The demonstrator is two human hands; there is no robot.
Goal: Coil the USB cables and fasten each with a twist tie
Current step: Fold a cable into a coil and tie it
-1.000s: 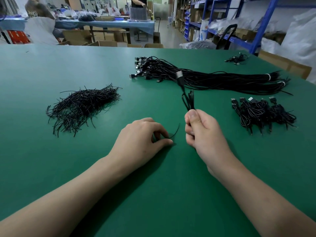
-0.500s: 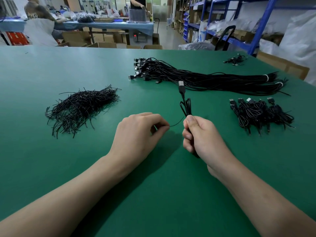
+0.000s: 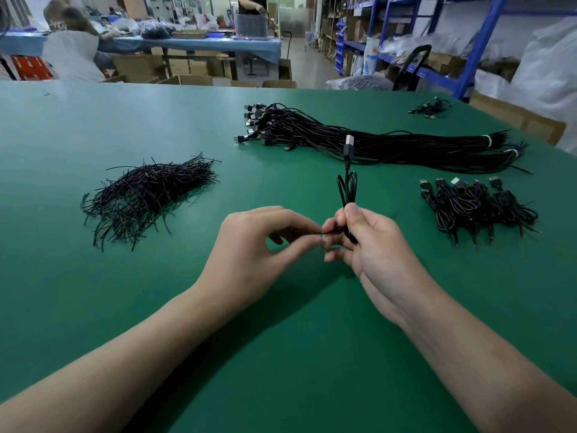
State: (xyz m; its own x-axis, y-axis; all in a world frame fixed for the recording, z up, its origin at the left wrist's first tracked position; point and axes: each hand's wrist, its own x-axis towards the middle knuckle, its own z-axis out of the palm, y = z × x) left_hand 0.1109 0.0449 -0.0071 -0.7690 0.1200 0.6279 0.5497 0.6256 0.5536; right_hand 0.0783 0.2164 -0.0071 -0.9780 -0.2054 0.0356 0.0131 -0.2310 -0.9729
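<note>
Right hand [image 3: 371,245] gripped coiled cable [image 3: 347,189] upright above green table [image 3: 281,354] — plug topmost. Left hand [image 3: 259,245] pinched twist tie [image 3: 324,234] against it — fingertips of both hands touching.

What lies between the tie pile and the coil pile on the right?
Head view: the cable that the right hand holds upright, and the left hand pinching a tie beside it; the table is otherwise bare.
</note>
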